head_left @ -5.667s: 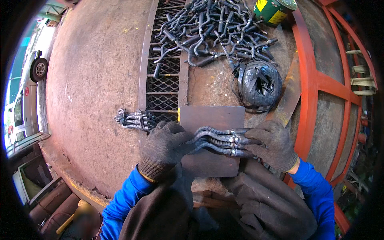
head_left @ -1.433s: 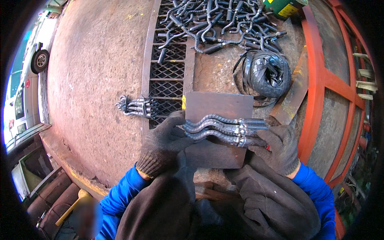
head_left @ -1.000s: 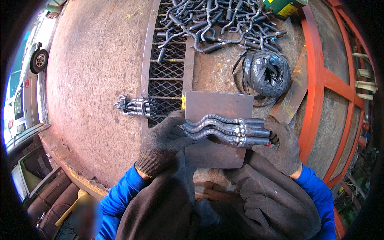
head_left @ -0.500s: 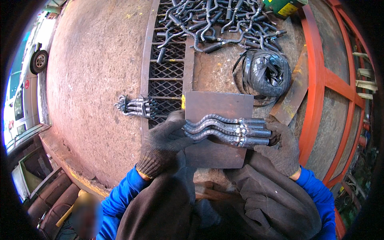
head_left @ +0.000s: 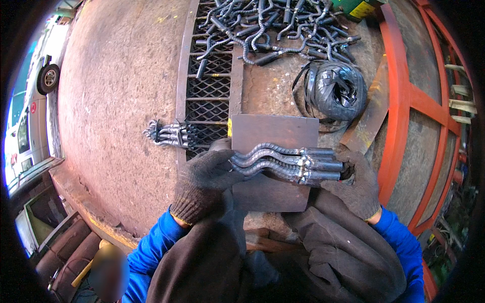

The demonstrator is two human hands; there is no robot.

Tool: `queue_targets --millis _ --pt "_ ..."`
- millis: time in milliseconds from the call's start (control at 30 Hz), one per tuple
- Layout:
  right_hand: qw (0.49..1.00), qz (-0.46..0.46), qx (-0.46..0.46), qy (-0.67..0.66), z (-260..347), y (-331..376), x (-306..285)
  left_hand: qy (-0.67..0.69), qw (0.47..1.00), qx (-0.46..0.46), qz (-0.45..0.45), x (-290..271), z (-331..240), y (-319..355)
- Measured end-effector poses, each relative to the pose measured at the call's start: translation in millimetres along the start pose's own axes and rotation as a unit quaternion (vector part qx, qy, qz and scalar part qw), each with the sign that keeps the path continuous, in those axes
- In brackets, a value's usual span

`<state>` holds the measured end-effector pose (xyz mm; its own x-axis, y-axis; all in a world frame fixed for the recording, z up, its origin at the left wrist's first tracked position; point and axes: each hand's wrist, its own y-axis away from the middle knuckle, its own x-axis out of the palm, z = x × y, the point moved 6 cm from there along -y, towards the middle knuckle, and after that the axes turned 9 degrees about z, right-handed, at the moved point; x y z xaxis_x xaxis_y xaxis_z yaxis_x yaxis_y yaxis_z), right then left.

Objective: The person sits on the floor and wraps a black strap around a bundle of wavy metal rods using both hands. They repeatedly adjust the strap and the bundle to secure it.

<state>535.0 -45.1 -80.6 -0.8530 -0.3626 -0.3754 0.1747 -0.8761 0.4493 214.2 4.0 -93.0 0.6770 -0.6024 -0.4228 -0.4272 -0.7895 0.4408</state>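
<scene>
Between my two gloved hands lies a bundle of wavy ribbed steel bars (head_left: 283, 162), each welded to a smooth round sleeve at its right end. My left hand (head_left: 204, 177) is closed round the bundle's bent left end. At the sleeve ends, my right hand (head_left: 356, 184) is curled against the bundle, its fingertips partly hidden behind it. Beneath the bundle, a flat dark metal plate (head_left: 275, 132) rests near my knees. Left of the plate, a smaller tied bundle of similar bars (head_left: 172, 134) lies on the floor by the grating.
A loose heap of bent bars (head_left: 283, 30) lies ahead on a mesh floor grating (head_left: 208, 108) and the concrete. A roll of black plastic strapping (head_left: 336, 91) sits beyond the plate. An orange metal frame (head_left: 399, 111) stands at right; a hammer-like tool (head_left: 83, 272) is at lower left.
Both hands keep their hold on the bundle, which has barely shifted. The whole view has moved slightly.
</scene>
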Motion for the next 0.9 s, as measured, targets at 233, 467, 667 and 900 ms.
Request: queue_targets --millis 233,467,667,900 --pt "0.976 -0.012 -0.131 0.171 14.3 -9.3 -10.5 -0.04 0.999 -0.01 0.011 -11.0 -15.4 -10.7" --pt "0.981 0.029 -0.13 0.144 22.3 -42.0 -35.5 -0.074 0.997 0.022 0.025 -13.1 -12.4 -15.3" --pt "0.979 0.032 -0.129 0.154 36.2 -101.4 -35.3 -0.075 0.996 0.032 0.019 -17.3 -15.3 -18.3" --pt "0.974 0.176 -0.087 0.111 41.2 -238.2 35.6 -0.007 0.994 0.071 -0.078 -22.8 -13.5 -11.5"
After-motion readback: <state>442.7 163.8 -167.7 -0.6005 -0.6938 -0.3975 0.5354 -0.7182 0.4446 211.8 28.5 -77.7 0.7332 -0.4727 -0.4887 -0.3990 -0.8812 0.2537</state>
